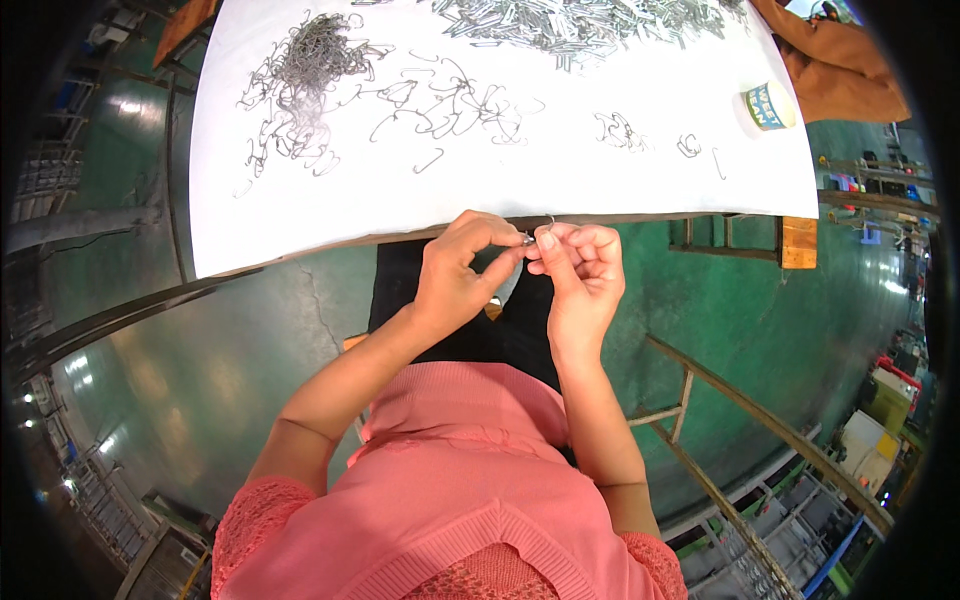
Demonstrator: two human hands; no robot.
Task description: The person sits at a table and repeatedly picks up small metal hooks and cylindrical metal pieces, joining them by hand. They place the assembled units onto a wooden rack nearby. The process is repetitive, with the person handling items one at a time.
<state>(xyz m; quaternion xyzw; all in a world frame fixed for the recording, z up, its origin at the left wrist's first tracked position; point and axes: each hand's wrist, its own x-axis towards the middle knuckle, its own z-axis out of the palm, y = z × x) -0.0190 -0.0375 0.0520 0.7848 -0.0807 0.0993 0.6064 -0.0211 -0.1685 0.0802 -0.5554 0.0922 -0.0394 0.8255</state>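
Pinching metal piece (529,240), left grip (456,262) together, right grip (584,275) clamped on thin wire (552,220)

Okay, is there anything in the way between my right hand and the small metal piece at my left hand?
Nothing visible stands between them: the right hand is right beside the small metal piece at the left hand.

On the white table (320,212) I count one can (768,107), one heap of metal pieces (590,25), one dense tangle of wire hooks (318,54) and loose hooks (428,161) beyond counting; at its near edge, my two hands (455,265) (583,285).
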